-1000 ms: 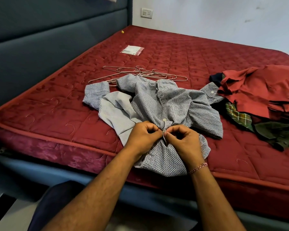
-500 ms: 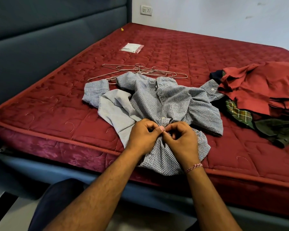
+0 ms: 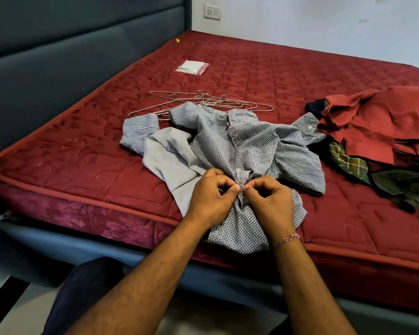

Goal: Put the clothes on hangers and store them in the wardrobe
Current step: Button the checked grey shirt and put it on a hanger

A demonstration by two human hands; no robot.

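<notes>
A blue-grey checked shirt [image 3: 249, 146] lies crumpled near the front edge of the red mattress [image 3: 83, 151]. My left hand [image 3: 209, 197] and my right hand [image 3: 270, 201] meet at the shirt's button strip, and each pinches the fabric there with thumb and fingers. A white button shows just above my fingertips. Several wire hangers [image 3: 203, 102] lie in a loose heap right behind the shirt, partly under its collar and sleeve. The wardrobe is out of view.
A pile of clothes [image 3: 377, 131] sits at the right: a red garment on top, a green plaid and a dark olive one below. A small plastic packet [image 3: 191, 67] lies farther back. A padded blue headboard [image 3: 58, 68] runs along the left.
Both hands stay pinched on the shirt's button strip, with only small finger shifts. The shirt and hangers lie where they were.
</notes>
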